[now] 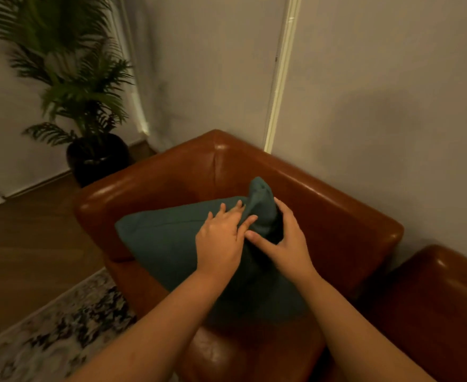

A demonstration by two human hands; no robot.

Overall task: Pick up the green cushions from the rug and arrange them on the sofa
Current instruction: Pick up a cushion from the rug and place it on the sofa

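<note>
Resting in the corner seat of the brown leather sofa, the green cushion sits tilted against the armrest, one corner bunched and pointing up toward the backrest. The left hand lies flat on the cushion face, fingers straight and spread, pressing the fabric beside that corner. The right hand grasps the bunched corner, fingers curled behind it, thumb across the front just beside the left fingers. A patterned rug lies lower left on the wooden floor; a potted palm stands beyond the armrest.
</note>
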